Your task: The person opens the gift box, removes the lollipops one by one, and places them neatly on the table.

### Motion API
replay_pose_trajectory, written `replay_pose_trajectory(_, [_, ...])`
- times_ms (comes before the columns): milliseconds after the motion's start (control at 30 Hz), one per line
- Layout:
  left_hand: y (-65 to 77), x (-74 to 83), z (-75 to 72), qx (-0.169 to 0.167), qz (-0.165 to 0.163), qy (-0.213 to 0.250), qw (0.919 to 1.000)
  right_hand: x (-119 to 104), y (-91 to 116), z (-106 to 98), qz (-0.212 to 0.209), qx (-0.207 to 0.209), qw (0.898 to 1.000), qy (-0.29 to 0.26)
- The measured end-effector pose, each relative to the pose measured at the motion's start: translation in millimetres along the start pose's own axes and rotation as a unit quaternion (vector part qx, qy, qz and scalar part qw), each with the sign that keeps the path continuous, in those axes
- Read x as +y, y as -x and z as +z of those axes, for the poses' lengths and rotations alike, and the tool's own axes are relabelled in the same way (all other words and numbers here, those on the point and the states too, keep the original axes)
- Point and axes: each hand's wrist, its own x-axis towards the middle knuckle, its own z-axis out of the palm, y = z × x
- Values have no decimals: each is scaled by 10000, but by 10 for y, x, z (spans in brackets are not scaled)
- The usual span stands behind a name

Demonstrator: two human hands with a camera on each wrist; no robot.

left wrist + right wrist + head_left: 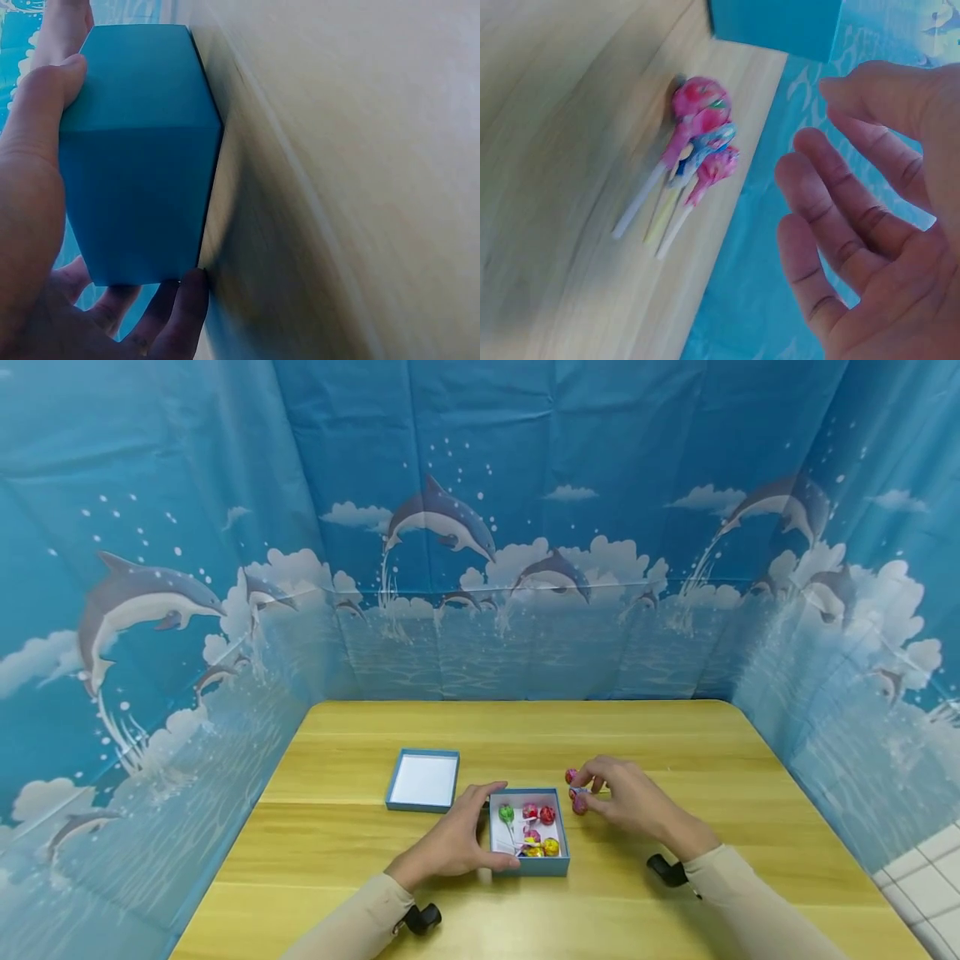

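My left hand (456, 839) grips the small blue box (531, 867) from its left side, thumb at the near edge and fingers at the far side. The left wrist view shows the blue outer walls (142, 202) between thumb and fingers. Inside the white interior lie several wrapped lollipops, among them a green lollipop (507, 813), a red lollipop (547, 815) and a yellow lollipop (551, 847). To the right of the box, my right hand (626, 793) hovers beside three lollipops on the table, its fingers loosely bent around nothing. Two have pink wrappers (702, 105); between them is a blue-wrapped lollipop (705, 150).
A blue-rimmed lid (424, 781) with a white inside lies left of and behind the box. The yellow wooden table (315, 835) backs onto a blue dolphin-print curtain (480, 643) that also hangs at both sides. White tiles (930, 877) show at the lower right.
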Motion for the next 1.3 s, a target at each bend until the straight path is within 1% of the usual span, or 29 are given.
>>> replay_pose_trajectory(233, [4, -24, 25, 32, 16, 61, 10000, -126, -36, 37, -464, 140, 9988, -115])
replay_pose_trajectory(367, [5, -31, 41, 20, 29, 23, 10000, -209, -83, 33, -802, 38, 9966, -190])
replay_pose_trajectory(567, [0, -22, 46, 3, 46, 35, 10000, -328, -186, 51, -1093, -416, 9925, -358])
replay_pose_trajectory(867, [-9, -12, 18, -4, 37, 5, 10000, -467, -351, 74, -1214, -1078, 9856, -468])
replay_pose_trajectory(1067, [-13, -22, 25, -39, 13, 35, 10000, -528, -430, 98, -1394, -1480, 9779, -494])
replay_pose_trajectory(1200, [-17, -21, 21, -43, 39, -33, 10000, -550, -480, 121, -1410, -1790, 9717, -615])
replay_pose_trajectory(1300, [-24, -11, 11, -19, 67, -63, 10000, -569, -521, 134, -1422, -1925, 9687, -654])
